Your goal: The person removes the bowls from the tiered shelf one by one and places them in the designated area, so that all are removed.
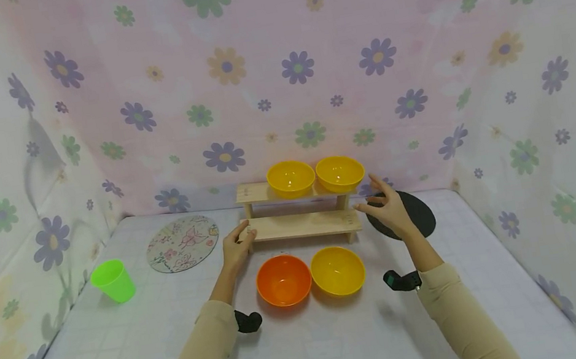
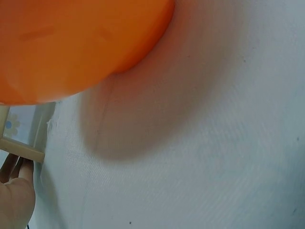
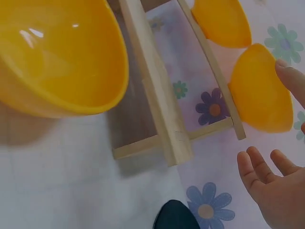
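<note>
A two-tier wooden stand [image 1: 300,223] stands at the back of the table. My left hand [image 1: 237,250] grips the left end of its lower board, with fingers [image 2: 25,168] against the board end in the left wrist view. Two yellow bowls, one on the left [image 1: 290,180] and one on the right [image 1: 340,175], sit side by side on the upper board. My right hand [image 1: 392,212] hovers beside the right one, fingers spread and apart from it. In front of the stand, an orange bowl [image 1: 283,280] and another yellow bowl [image 1: 338,271] rest on the table.
A round butterfly-patterned mat [image 1: 183,243] lies left of the stand, and a dark round mat [image 1: 417,215] lies right, partly behind my right hand. Farther left stands a green cup [image 1: 114,281]. Flowered cloth walls [image 1: 258,53] enclose the table at the back and sides.
</note>
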`<state>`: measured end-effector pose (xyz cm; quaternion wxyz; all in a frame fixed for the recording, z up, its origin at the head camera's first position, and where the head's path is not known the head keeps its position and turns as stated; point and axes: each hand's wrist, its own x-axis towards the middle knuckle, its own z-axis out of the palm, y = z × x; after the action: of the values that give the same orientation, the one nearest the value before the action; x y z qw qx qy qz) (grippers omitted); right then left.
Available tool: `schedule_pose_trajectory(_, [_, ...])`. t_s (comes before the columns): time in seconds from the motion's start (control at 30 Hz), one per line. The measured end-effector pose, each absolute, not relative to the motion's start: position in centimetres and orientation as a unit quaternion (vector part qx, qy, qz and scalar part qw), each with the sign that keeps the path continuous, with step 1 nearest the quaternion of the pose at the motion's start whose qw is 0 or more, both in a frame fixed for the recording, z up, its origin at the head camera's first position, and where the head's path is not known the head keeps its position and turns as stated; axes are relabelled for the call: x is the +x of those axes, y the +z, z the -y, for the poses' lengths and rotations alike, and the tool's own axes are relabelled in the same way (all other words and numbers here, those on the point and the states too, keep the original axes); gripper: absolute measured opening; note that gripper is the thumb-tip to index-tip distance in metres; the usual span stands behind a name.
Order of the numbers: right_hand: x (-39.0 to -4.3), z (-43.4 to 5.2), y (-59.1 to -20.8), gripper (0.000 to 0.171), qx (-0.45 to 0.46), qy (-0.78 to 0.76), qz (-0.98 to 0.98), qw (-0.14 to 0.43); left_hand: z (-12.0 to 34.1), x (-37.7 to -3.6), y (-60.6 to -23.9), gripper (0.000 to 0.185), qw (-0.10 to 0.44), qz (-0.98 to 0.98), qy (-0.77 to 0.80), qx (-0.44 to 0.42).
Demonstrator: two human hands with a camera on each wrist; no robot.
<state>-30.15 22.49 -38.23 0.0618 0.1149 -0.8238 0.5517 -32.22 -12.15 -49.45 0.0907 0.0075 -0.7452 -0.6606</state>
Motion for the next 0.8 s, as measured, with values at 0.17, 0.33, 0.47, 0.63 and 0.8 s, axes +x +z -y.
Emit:
schedule_pose_trajectory(0.17, [-31.9, -22.2, -37.6, 0.087, 0.100, 0.571, 0.815, 0.022, 12.2, -32.4, -49.6, 0.046, 0.092, 0.751, -0.654, 0.007])
schedule_pose_trajectory(0.33, [-33.4, -21.9, -37.7, 0.088, 0.111, 0.593, 0.798, 0.001, 12.3, -32.4, -49.7, 0.045, 0.088, 0.752, -0.653, 0.005])
schedule_pose_trajectory(0.47, [-34.7, -21.6, -38.1, 0.085, 0.111, 0.592, 0.798, -0.006, 12.2, -32.0, -49.0, 0.046, 0.086, 0.745, -0.661, 0.002])
schedule_pose_trajectory(0.63, [-36.1, -21.8, -39.1, 0.081, 0.110, 0.597, 0.794, -0.005, 12.2, -32.2, -49.5, 0.046, 0.087, 0.747, -0.659, 0.010])
schedule_pose_trajectory(0.8, [-36.5, -21.6, -39.6, 0.080, 0.106, 0.618, 0.779, 0.004, 12.3, -32.4, -49.7, 0.045, 0.086, 0.752, -0.653, 0.012])
